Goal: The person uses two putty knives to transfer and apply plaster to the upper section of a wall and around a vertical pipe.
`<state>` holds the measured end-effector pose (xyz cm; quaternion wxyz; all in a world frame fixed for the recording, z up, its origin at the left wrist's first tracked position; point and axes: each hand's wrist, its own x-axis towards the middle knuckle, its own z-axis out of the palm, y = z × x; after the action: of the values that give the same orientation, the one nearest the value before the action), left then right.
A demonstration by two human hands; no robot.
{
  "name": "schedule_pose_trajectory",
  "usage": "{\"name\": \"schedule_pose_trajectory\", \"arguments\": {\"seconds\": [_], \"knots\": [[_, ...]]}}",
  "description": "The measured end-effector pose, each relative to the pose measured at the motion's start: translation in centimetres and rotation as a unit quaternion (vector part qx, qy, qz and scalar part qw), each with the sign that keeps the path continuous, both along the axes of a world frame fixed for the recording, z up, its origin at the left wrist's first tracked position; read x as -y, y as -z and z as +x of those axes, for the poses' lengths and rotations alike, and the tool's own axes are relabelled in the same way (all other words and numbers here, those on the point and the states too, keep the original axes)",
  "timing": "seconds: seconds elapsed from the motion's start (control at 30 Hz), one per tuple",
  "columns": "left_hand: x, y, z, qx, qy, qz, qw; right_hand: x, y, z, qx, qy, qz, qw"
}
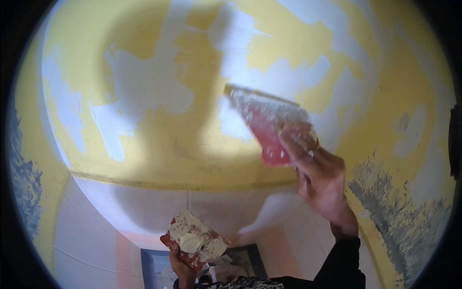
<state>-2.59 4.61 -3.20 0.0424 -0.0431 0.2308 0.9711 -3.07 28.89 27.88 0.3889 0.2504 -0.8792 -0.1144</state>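
R hand (320, 176) gripped red, flat, putty-smeared spreader (262, 127) nr yellow painted wall (260, 161); L hand (184, 272) held red flat board (195, 264) w/ cream putty heap (193, 237), lower; white patches (144, 84) covered pt. of wall; yellow gaps seemed left.

Two grips (184, 269) (317, 168), two scrapers (192, 260) (265, 132), one putty heap (195, 236)

One scraper to each grip, left and right, and a single heap between the two scrapers. Also one black sleeve (342, 265) at right, one large shadow (149, 72), two big grey patches (25, 180) (404, 241); white patches (144, 86) are many, merging past a sure count.
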Motion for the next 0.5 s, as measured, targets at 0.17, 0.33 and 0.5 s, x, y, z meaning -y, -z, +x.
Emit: {"name": "schedule_pose_trajectory", "arguments": {"seconds": [0.17, 0.33, 0.5], "knots": [[-0.2, 0.1, 0.2, 0.026, -0.015, -0.045, 0.999, 1.4, 1.9, -3.6, -0.106, 0.033, 0.013, 0.994], [-0.9, -1.2, 0.4, 0.03, 0.001, 0.019, 0.999, 3.2, 8.5, -5.2, -0.084, 0.119, 0.09, 0.985], [0.1, 0.3, 0.3, 0.014, -0.006, -0.009, 1.0, 2.2, 8.6, -1.9, 0.075, -0.001, -0.046, 0.996]]}}
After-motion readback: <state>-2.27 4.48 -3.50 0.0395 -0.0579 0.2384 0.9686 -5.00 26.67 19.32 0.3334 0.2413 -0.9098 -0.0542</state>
